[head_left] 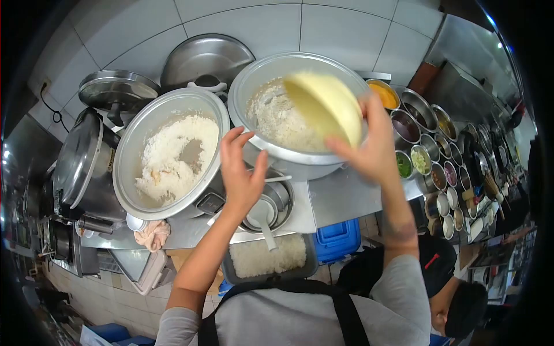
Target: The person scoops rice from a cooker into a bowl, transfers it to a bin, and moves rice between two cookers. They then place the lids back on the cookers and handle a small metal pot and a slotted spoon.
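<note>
My right hand (366, 141) grips the rim of a pale yellow bowl (340, 106), which is blurred and tilted on its side over the right-hand large metal pot (239, 95). White rice (277, 118) lies inside that pot. My left hand (241, 173) is held up near the pot's lower left rim, fingers apart, with nothing in it. To its left stands a second large pot (124, 167) with white rice (167, 144) heaped around a bare patch of its bottom.
Metal lids (205, 57) lean against the tiled wall. Below the pots are a metal container with a white-handled scoop (266, 230) and a grey tub of rice (311, 262). Ingredient containers (405, 126) line the right side. A person in a black cap (466, 308) is at lower right.
</note>
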Action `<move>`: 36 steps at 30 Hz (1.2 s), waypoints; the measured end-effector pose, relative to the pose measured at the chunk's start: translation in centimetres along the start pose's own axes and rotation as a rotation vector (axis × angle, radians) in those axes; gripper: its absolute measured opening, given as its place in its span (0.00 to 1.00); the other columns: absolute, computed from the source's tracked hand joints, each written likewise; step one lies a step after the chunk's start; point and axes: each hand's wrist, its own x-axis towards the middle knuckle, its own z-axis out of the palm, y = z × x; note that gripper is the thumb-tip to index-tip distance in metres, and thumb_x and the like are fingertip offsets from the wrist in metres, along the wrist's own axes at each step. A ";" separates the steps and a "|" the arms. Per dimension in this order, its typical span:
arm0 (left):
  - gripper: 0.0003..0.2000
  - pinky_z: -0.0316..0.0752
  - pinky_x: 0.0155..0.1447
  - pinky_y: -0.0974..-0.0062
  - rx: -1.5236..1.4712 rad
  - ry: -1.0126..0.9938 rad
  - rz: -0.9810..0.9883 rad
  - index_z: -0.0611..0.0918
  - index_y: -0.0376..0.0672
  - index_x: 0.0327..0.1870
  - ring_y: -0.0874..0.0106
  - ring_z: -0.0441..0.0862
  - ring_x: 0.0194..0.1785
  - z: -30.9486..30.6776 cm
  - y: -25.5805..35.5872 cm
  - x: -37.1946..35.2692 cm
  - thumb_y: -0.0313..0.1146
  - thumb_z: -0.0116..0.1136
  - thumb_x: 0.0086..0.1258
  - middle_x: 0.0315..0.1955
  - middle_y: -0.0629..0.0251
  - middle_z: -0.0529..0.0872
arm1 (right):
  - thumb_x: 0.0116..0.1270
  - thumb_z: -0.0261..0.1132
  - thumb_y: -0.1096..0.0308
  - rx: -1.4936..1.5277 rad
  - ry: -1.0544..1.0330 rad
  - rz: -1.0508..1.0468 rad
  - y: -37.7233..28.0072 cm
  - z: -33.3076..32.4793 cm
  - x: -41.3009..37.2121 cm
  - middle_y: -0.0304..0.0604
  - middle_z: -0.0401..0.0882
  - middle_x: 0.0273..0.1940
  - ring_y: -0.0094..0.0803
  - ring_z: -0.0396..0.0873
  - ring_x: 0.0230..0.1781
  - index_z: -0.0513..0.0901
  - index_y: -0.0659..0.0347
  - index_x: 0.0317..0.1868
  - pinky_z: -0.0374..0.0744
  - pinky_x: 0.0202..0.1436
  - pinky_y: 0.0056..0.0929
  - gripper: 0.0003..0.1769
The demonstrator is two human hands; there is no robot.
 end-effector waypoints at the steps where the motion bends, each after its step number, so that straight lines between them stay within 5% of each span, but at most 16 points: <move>1: 0.19 0.64 0.65 0.62 0.006 0.025 0.001 0.75 0.37 0.54 0.53 0.71 0.59 1.8 -0.7 0.4 0.26 0.60 0.60 0.56 0.49 0.73 | 0.44 0.76 0.44 -0.122 -0.012 -0.050 3.5 1.5 3.0 0.47 0.68 0.33 0.39 0.70 0.34 0.70 0.65 0.39 0.71 0.40 0.33 0.36; 9: 0.26 0.47 0.72 0.46 0.247 -0.061 -0.058 0.69 0.36 0.59 0.48 0.61 0.66 9.2 -5.2 1.2 0.25 0.53 0.55 0.59 0.46 0.67 | 0.41 0.74 0.50 -0.329 -0.647 0.089 22.9 11.3 11.7 0.60 0.79 0.44 0.53 0.77 0.48 0.77 0.67 0.45 0.75 0.51 0.42 0.35; 13: 0.27 0.39 0.73 0.43 0.137 -0.006 -0.126 0.69 0.35 0.58 0.48 0.59 0.69 9.2 -5.1 1.0 0.25 0.47 0.51 0.61 0.46 0.66 | 0.40 0.74 0.51 -0.256 -0.706 0.073 26.3 14.2 11.4 0.60 0.80 0.45 0.53 0.78 0.47 0.77 0.67 0.47 0.76 0.51 0.43 0.36; 19: 0.25 0.41 0.73 0.47 0.151 0.039 -0.134 0.71 0.34 0.54 0.49 0.61 0.67 9.3 -5.2 1.0 0.24 0.45 0.50 0.59 0.47 0.68 | 0.41 0.74 0.55 -0.214 -0.778 0.045 25.5 14.5 10.0 0.58 0.81 0.42 0.53 0.80 0.44 0.77 0.66 0.49 0.77 0.49 0.40 0.35; 28: 0.23 0.44 0.72 0.47 0.184 0.019 -0.185 0.73 0.35 0.52 0.48 0.61 0.67 9.0 -4.9 0.8 0.22 0.44 0.51 0.60 0.47 0.67 | 0.45 0.71 0.58 -0.032 -0.849 0.188 22.9 10.7 7.8 0.52 0.79 0.36 0.42 0.79 0.40 0.75 0.64 0.40 0.75 0.45 0.35 0.25; 30: 0.22 0.50 0.70 0.51 0.064 0.073 -0.142 0.73 0.35 0.52 0.47 0.61 0.66 9.2 -5.2 0.7 0.21 0.44 0.51 0.60 0.46 0.67 | 0.47 0.71 0.59 0.254 -0.896 0.455 23.4 10.2 7.1 0.46 0.76 0.33 0.36 0.76 0.37 0.73 0.63 0.37 0.73 0.42 0.31 0.22; 33: 0.22 0.54 0.69 0.54 0.117 0.049 -0.147 0.73 0.34 0.51 0.45 0.62 0.65 9.0 -5.0 0.8 0.20 0.44 0.51 0.59 0.45 0.67 | 0.47 0.70 0.63 0.102 -0.925 0.387 21.1 9.8 5.2 0.39 0.68 0.35 0.30 0.69 0.39 0.71 0.61 0.39 0.70 0.42 0.28 0.22; 36: 0.22 0.53 0.69 0.52 0.103 0.053 -0.155 0.73 0.34 0.51 0.45 0.62 0.66 9.0 -4.9 0.9 0.20 0.44 0.51 0.59 0.45 0.67 | 0.51 0.68 0.63 0.114 -1.068 0.447 21.1 9.7 5.3 0.41 0.72 0.40 0.29 0.72 0.46 0.73 0.63 0.45 0.74 0.47 0.28 0.22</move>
